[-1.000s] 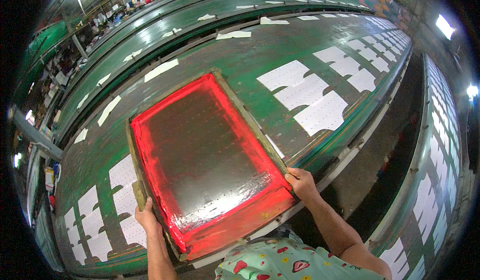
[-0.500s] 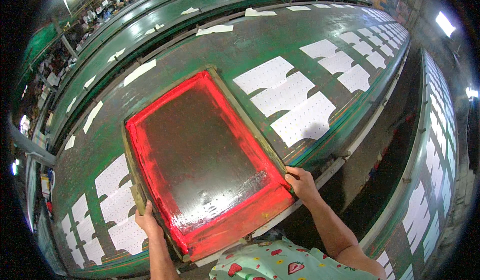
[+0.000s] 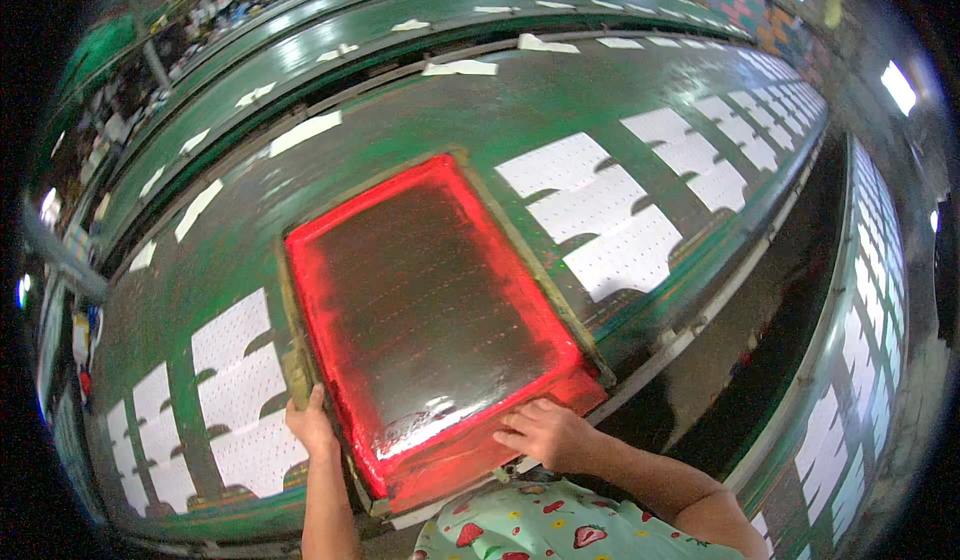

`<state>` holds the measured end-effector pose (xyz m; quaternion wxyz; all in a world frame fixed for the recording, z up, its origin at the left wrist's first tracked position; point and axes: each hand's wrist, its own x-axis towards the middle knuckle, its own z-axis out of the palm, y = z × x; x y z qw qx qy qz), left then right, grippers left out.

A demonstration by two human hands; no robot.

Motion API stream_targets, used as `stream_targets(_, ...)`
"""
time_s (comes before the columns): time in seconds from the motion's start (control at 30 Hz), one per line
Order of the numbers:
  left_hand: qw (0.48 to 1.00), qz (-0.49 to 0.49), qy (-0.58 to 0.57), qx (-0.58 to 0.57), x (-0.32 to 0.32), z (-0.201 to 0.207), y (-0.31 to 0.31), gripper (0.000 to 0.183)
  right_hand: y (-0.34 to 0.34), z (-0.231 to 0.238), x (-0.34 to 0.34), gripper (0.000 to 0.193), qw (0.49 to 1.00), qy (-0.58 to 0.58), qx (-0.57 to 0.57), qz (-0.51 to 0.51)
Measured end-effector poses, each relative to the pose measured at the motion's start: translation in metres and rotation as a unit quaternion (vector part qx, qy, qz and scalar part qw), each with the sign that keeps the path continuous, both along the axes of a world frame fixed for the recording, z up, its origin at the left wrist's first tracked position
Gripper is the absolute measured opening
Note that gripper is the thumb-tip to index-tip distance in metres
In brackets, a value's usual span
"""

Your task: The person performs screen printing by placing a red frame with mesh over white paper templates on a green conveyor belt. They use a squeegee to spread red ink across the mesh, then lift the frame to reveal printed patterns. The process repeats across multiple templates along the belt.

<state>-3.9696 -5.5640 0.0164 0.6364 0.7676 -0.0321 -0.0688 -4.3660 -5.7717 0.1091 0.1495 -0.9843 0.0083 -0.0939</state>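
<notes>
A screen printing frame (image 3: 415, 305) with a dark mesh and a red border lies tilted across the green table in front of me. My left hand (image 3: 314, 426) grips its left wooden edge near the close corner, thumb on top and the other fingers mostly hidden. Over the red strip at the frame's near end is my right hand (image 3: 545, 434), its fingers stretched leftward and a little bent, with nothing seen in them. Whether they press on the strip I cannot tell. White cut fabric pieces with small dots (image 3: 606, 215) lie right of the frame, and similar pieces (image 3: 240, 400) lie left.
The long green table (image 3: 400, 110) runs away to the upper right, with small white scraps (image 3: 306, 133) along its far side. Another table with white pieces (image 3: 825, 440) stands on the right, across a dark aisle (image 3: 740, 350). More long tables (image 3: 290, 55) stretch behind.
My right hand has left the frame's right edge and moved left over its near red strip. My left hand keeps its hold. The view has shifted slightly.
</notes>
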Motion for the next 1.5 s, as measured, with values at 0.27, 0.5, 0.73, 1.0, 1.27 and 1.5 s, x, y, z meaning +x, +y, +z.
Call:
stream_targets(0.27, 0.996, 0.022, -0.079, 0.032, -0.002, -0.003, 0.005, 0.046, 0.033, 0.009, 0.068, 0.036, 0.995, 0.097, -0.012, -0.031)
stream_targets(0.5, 0.992, 0.019, -0.119, 0.030, -0.001, 0.001, 0.004, 0.042, 0.026, 0.037, 0.079, 0.045, 0.985, 0.163, 0.041, -0.036)
stream_targets(0.73, 0.993, 0.012, -0.110, 0.051, -0.005, 0.003, 0.007, 0.045, 0.062, 0.019, 0.060, 0.051, 0.992, 0.098, -0.040, -0.065)
stream_targets(1.0, 0.995, 0.008, -0.088, 0.041, -0.003, 0.007, 0.006, 0.046, 0.021, -0.028, 0.099, 0.044, 0.991, -0.029, -0.108, -0.072)
stream_targets(1.27, 0.996, 0.014, -0.084, 0.039, -0.004, 0.009, 0.006, 0.040, -0.095, -0.047, 0.233, 0.033, 0.985, -0.121, -0.123, -0.025)
stream_targets(1.5, 0.998, 0.037, -0.046, 0.028, -0.006, 0.016, -0.001, 0.041, -0.199, -0.057, 0.363, 0.038, 0.982, -0.119, -0.145, -0.035)
